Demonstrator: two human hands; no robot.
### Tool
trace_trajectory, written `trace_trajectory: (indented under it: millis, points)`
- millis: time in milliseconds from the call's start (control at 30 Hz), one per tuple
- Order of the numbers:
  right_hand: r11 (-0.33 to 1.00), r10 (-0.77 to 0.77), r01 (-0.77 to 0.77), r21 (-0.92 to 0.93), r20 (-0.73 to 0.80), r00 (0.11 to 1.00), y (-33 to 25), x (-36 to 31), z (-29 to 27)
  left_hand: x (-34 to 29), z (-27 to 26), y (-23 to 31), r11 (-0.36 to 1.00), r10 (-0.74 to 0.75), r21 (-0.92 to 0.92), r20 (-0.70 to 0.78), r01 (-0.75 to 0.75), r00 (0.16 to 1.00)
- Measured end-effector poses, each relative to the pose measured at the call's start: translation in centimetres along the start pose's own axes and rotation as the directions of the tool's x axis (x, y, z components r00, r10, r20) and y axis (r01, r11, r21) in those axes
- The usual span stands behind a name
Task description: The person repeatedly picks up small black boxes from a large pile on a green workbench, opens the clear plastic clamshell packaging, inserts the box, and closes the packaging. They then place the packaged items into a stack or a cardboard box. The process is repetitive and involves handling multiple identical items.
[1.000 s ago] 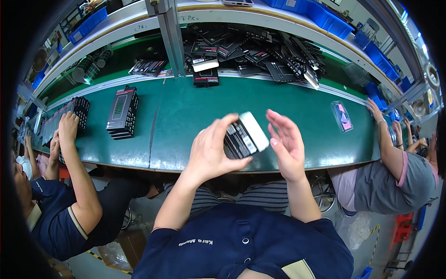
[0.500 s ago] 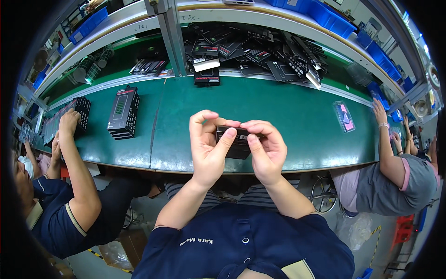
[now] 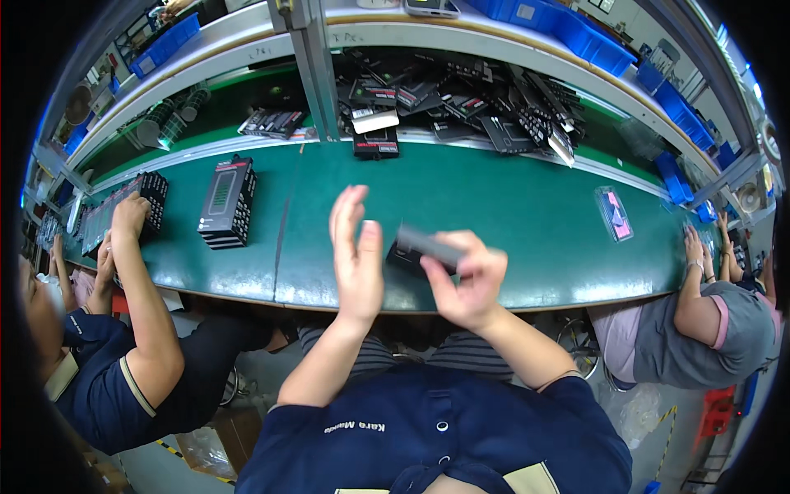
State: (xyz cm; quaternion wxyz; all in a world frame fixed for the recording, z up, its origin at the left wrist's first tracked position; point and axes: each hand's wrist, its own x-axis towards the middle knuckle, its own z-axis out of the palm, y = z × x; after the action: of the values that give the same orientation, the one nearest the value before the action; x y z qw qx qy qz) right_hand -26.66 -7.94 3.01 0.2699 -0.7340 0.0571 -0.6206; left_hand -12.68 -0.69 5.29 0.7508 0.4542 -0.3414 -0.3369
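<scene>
My right hand [image 3: 473, 276] grips a small, flat dark box [image 3: 409, 249] by its right end, thumb below and fingers above. The box is tilted and smeared by motion, and a greyish side of it faces up. To its left, my left hand [image 3: 356, 259] is upright with its fingers stretched out and nothing in it; it does not touch the box. Both hands are above the near edge of the green table [image 3: 329, 198].
Left on the table stands a stack of black boxes [image 3: 227, 202]; farther left a co-worker's hand [image 3: 130, 216] rests on another stack [image 3: 152, 193]. Loose black boxes [image 3: 469, 107] heap on the shelf behind. A clear pack [image 3: 615, 216] lies right, near another worker's arm [image 3: 695, 263].
My left hand has let go of the box and moved away from it, its fingers straightening. My right hand now holds the box alone and has turned it. The co-worker's hand at right has moved nearer.
</scene>
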Motion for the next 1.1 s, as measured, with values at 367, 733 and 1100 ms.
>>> trace_trajectory:
  millis: [367,733,1100]
  points:
    - [0.952,0.040,0.187,-0.242,0.704,0.710,9.4,4.6,2.1,6.0,-14.8,4.0,0.685,0.449,0.686,-0.129,-0.247,0.884]
    - [0.900,0.092,0.249,-0.358,0.714,0.694,7.2,3.8,2.7,7.3,-9.9,4.5,0.189,0.377,0.902,0.298,-0.388,0.877]
    - [0.151,0.299,-0.099,-0.984,-0.050,0.953,9.6,-0.6,-24.6,1.3,-4.5,2.5,0.080,-0.331,0.801,0.583,-0.593,0.742]
